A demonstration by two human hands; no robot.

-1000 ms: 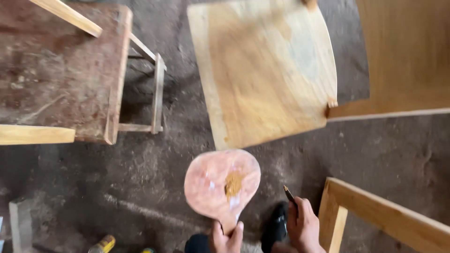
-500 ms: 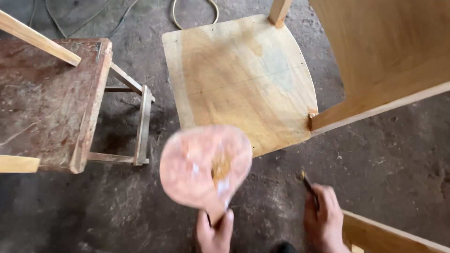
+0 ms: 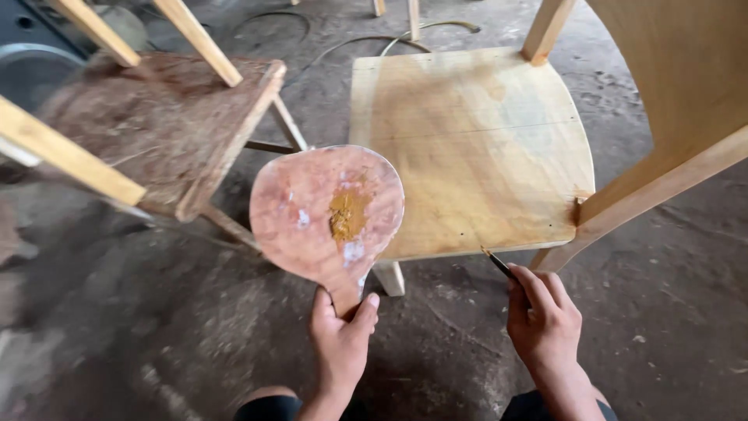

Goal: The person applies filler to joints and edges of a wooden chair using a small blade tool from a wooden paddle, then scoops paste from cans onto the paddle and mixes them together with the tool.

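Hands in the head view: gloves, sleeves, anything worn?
Both the left hand and the right hand are bare: no gloves, rings, watch or wristband show. Both forearms are uncovered too, with no sleeve reaching into the frame. Dark clothing shows only at the bottom edge, below the wrists.

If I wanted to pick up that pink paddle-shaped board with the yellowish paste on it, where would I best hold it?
Probably by its narrow handle, coming from below, the end nearest you. The paddle board tapers from a wide round face to a short stem, where the left hand grips it now. That keeps fingers off the paste dab and the face level. The right hand holds a thin dark tool.
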